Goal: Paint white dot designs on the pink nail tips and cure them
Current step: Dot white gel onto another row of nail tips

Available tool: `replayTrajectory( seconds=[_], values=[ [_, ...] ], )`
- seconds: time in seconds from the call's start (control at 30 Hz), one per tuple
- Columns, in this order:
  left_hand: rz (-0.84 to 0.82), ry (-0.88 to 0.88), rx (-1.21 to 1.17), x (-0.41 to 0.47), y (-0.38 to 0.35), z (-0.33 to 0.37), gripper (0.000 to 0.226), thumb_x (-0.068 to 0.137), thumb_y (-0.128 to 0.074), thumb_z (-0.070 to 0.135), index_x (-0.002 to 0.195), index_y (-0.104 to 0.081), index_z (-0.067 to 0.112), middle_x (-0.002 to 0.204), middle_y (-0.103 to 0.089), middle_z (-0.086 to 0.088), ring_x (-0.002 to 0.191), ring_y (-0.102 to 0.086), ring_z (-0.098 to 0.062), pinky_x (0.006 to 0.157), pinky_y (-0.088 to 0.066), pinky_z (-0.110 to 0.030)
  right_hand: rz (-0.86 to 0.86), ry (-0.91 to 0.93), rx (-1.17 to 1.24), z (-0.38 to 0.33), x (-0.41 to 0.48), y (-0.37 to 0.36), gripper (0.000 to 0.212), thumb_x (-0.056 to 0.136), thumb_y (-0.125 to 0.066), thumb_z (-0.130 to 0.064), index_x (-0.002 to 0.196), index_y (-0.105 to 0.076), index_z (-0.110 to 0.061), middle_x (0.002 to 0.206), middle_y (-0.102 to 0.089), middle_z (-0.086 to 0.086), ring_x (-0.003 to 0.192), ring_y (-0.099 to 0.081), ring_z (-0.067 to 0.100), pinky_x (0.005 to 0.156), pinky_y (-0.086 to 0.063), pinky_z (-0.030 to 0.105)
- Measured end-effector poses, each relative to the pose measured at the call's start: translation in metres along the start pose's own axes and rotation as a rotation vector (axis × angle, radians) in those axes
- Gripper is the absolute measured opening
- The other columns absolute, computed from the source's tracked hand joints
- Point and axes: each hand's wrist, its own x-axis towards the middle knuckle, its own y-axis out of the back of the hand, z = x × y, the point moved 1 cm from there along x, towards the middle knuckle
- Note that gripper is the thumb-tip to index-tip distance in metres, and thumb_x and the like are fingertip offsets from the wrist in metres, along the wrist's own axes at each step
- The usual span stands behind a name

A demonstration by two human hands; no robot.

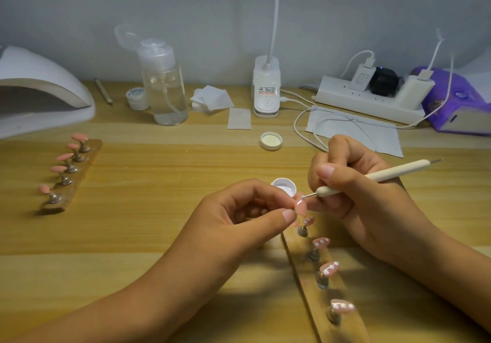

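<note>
Head view, lower right of the frame: four dotted tips stand on pegs along a wooden strip, right under the right hand and its forearm. Their white dots are probably wet, so a sagging wrist would smear them.

Just above, the left hand pinches one pink nail tip by its edges, thumb and fingers curled round it. The right hand is closed round a dotting pen, whose metal ball touches the tip's upper end. It is a small hold on a glossy thing. Too hard a press could twist the tip out of the pinch or drag a dot into a streak, and the thumb sits near enough to the painted face to mark it.

Close behind the left knuckles, an open white gel pot could be knocked over.

Farther off at the left, five plain pink tips wait on a second strip. The curing lamp sits upper left, well apart across the counter, so soft gel must travel.
</note>
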Motion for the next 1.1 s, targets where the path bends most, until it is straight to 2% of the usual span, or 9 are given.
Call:
replayTrajectory(
  seconds=[0.1, 0.23, 0.33, 0.4, 0.5, 0.7, 0.93, 1.03, 1.1],
  values=[
    [-0.003, -0.002, -0.006, 0.0, 0.0, -0.001, 0.008, 0.072, -0.071, 0.016, 0.077, -0.074, 0.022, 0.073, -0.067, 0.006, 0.067, -0.057, -0.001, 0.064, -0.045, -0.009, 0.011, 0.008, 0.021, -0.001, 0.001, 0.0, 0.019, 0.078, -0.062, -0.016, 0.061, -0.054, -0.021, 0.057, -0.05, -0.003, 0.052, -0.048, 0.005, 0.059, -0.056, 0.024],
    [-0.004, -0.016, -0.02, 0.0, 0.001, -0.002, 0.007, 0.075, -0.073, 0.017, 0.079, -0.073, 0.022, 0.077, -0.069, 0.008, 0.07, -0.059, 0.001, 0.065, -0.045, -0.009, 0.14, 0.067, -0.058, -0.004, 0.002, 0.004, 0.023, 0.083, -0.072, -0.023, 0.065, -0.057, -0.023, 0.054, -0.044, -0.006, 0.051, -0.046, 0.005, 0.075, -0.057, 0.033],
    [0.044, -0.017, -0.083, 0.001, 0.004, -0.004, 0.01, 0.072, -0.077, 0.026, 0.081, -0.073, 0.026, 0.079, -0.07, 0.011, 0.072, -0.06, 0.002, 0.067, -0.048, -0.011, 0.237, 0.11, -0.32, -0.004, 0.001, 0.007, 0.014, 0.074, -0.07, -0.037, 0.077, -0.064, -0.025, 0.064, -0.055, -0.001, 0.069, -0.057, 0.016, 0.087, -0.051, 0.054],
    [0.097, -0.009, -0.111, 0.002, 0.007, -0.006, 0.014, 0.069, -0.074, 0.034, 0.082, -0.073, 0.028, 0.08, -0.068, 0.013, 0.074, -0.06, 0.002, 0.069, -0.049, -0.013, 0.235, 0.145, -0.456, -0.003, 0.001, 0.008, 0.014, 0.076, -0.068, -0.036, 0.084, -0.069, -0.025, 0.08, -0.067, 0.002, 0.083, -0.06, 0.024, 0.088, -0.05, 0.044],
    [0.144, 0.004, -0.171, 0.003, 0.009, -0.006, 0.016, 0.069, -0.073, 0.036, 0.083, -0.072, 0.03, 0.079, -0.067, 0.015, 0.074, -0.061, 0.002, 0.067, -0.05, -0.013, 0.171, 0.22, -0.641, -0.002, 0.001, 0.006, 0.014, 0.087, -0.063, -0.031, 0.092, -0.072, -0.023, 0.088, -0.07, -0.006, 0.082, -0.062, 0.011, 0.074, -0.051, 0.022],
    [0.18, 0.029, -0.222, 0.004, 0.009, -0.007, 0.009, 0.073, -0.073, 0.026, 0.082, -0.073, 0.029, 0.075, -0.066, 0.012, 0.069, -0.061, 0.001, 0.065, -0.05, -0.013, 0.031, 0.298, -0.942, 0.008, 0.003, 0.009, 0.015, 0.091, -0.057, -0.03, 0.096, -0.068, -0.021, 0.089, -0.065, -0.004, 0.083, -0.059, 0.019, 0.071, -0.048, 0.028],
    [0.135, 0.013, -0.186, 0.004, 0.008, -0.007, 0.019, 0.068, -0.072, 0.035, 0.085, -0.074, 0.029, 0.077, -0.068, 0.012, 0.072, -0.061, -0.001, 0.067, -0.05, -0.014, 0.019, 0.277, -0.931, 0.009, 0.005, 0.01, 0.011, 0.093, -0.061, -0.029, 0.095, -0.069, -0.022, 0.087, -0.065, -0.006, 0.08, -0.058, 0.019, 0.07, -0.048, 0.031],
    [0.106, -0.002, -0.157, 0.003, 0.007, -0.006, 0.016, 0.069, -0.07, 0.035, 0.084, -0.073, 0.029, 0.077, -0.068, 0.012, 0.071, -0.06, -0.001, 0.068, -0.05, -0.015, 0.093, 0.254, -0.736, 0.005, 0.002, 0.008, 0.011, 0.09, -0.06, -0.029, 0.096, -0.069, -0.024, 0.089, -0.068, -0.004, 0.079, -0.06, 0.015, 0.071, -0.049, 0.024],
    [0.086, -0.008, -0.134, 0.003, 0.006, -0.005, 0.014, 0.07, -0.07, 0.035, 0.082, -0.072, 0.028, 0.076, -0.067, 0.012, 0.071, -0.06, -0.001, 0.068, -0.05, -0.015, 0.153, 0.26, -0.575, 0.001, 0.001, 0.006, 0.013, 0.086, -0.062, -0.026, 0.093, -0.07, -0.018, 0.084, -0.068, -0.004, 0.074, -0.06, 0.007, 0.071, -0.049, 0.017]
  ],
)
